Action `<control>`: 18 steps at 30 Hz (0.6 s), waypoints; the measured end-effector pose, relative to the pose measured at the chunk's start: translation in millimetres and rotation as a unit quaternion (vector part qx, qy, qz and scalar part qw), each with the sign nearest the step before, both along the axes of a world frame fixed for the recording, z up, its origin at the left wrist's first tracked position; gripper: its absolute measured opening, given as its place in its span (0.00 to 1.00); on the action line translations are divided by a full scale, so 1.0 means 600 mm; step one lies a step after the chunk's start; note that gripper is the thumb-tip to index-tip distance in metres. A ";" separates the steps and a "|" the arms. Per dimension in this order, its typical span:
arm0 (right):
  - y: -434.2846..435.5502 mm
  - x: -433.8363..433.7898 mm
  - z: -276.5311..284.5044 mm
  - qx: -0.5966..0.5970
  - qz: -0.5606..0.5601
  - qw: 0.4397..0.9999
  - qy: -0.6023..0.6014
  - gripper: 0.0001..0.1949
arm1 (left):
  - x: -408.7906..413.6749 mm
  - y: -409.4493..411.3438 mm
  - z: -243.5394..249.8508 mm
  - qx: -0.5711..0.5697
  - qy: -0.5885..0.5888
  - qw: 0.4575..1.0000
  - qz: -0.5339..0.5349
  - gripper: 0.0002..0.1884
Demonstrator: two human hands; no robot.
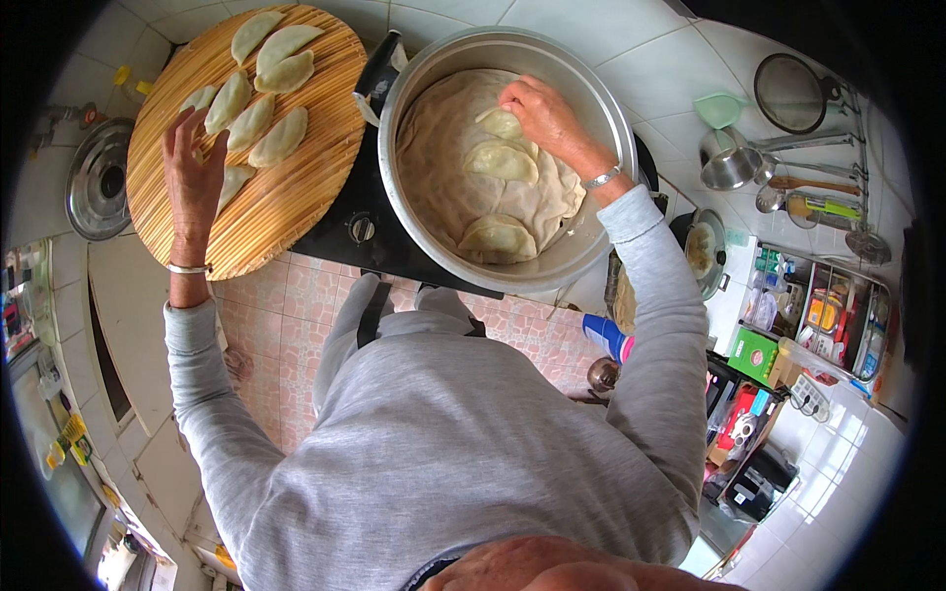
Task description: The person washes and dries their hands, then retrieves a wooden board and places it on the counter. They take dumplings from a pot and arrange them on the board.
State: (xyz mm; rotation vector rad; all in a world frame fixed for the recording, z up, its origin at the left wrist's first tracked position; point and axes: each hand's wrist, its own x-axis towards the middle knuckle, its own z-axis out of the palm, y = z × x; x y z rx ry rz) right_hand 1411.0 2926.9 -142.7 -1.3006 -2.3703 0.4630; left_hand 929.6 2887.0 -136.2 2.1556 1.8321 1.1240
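Observation:
My right hand [543,122] reaches into a large metal steamer pot [502,277] and pinches the upper edge of a pale half-moon dumpling [501,124]. That dumpling lies against or just above a second dumpling [502,162]. A third dumpling [498,238] rests nearer me, on the wrinkled steamer cloth [436,170] that lines the pot. My left hand [194,166] is over the left side of a round slatted mat [318,177], its fingers apart around the dumplings. It partly hides a dumpling [235,183]. Several more uncooked dumplings [279,138] lie on the mat.
Under the pot and the mat's edge is a black stove [340,229] with a knob [361,227]. A metal lid [100,179] leans at the far left. A lidded pan [701,251] stands to the right, below hanging utensils [805,185]. A blue container [604,336] is near my right arm.

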 end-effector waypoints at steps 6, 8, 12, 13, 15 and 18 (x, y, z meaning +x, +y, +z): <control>0.000 0.022 0.000 0.000 -0.055 0.998 0.011 0.02 | 0.009 0.010 0.001 -0.001 -0.013 1.000 -0.015 0.23; 0.004 0.026 0.001 0.001 -0.068 0.997 0.021 0.02 | 0.011 0.013 0.001 -0.006 -0.016 1.000 -0.016 0.23; 0.015 0.035 0.002 0.006 -0.095 0.995 0.029 0.02 | 0.012 0.014 0.002 -0.017 -0.019 1.000 -0.019 0.23; 0.016 0.037 0.002 0.006 -0.104 0.994 0.028 0.02 | 0.012 0.015 0.003 -0.021 -0.021 0.999 -0.019 0.23; 0.015 0.052 -0.002 0.017 -0.123 0.992 0.022 0.04 | 0.013 0.015 0.002 -0.024 -0.032 0.999 -0.021 0.23; 0.009 0.048 0.012 -0.035 -0.176 0.984 -0.014 0.08 | 0.007 0.015 -0.005 -0.019 -0.030 0.999 -0.024 0.23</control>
